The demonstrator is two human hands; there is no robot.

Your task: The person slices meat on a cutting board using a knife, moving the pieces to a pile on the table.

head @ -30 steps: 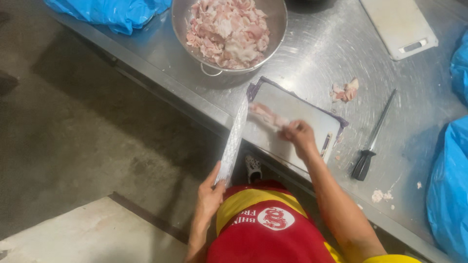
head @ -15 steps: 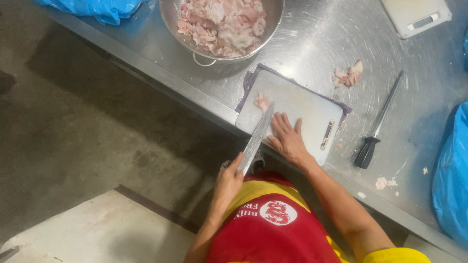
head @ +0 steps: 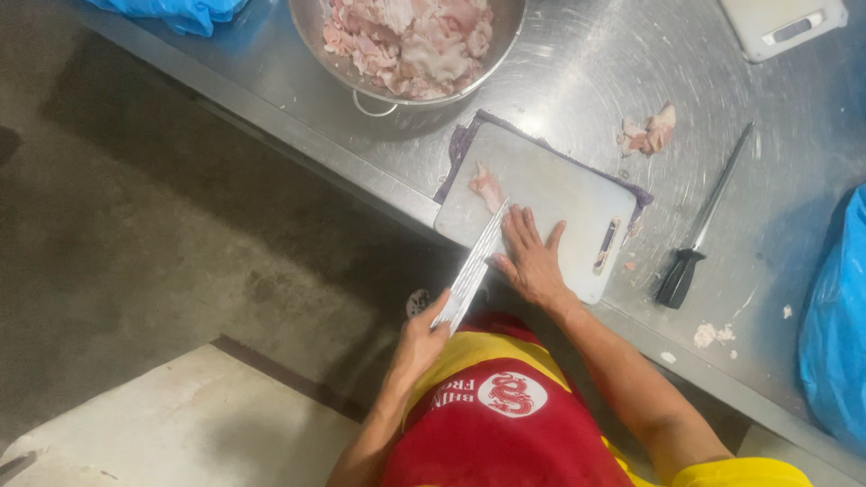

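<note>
The left hand point(head: 417, 335) gripped the handle of a long, broad steel knife point(head: 475, 264), its blade reaching past the near edge of the white rectangular plastic cutting board point(head: 564, 203) toward a small pink scrap of raw meat point(head: 486, 185). Just right of the blade, the right hand point(head: 532, 259) lay flat on the board, fingers spread. Bare board stretched beyond those fingers, with a black-handled sharpening steel point(head: 702, 224) farther right on the steel table point(head: 577, 81).

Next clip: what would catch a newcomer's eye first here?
Likely the long knife gripped by the left hand, its blade angled onto the white cutting board beside the flat right hand. A small scrap of raw meat lies near the blade tip. Behind, a metal bowl holds a heap of pink meat pieces.
</note>
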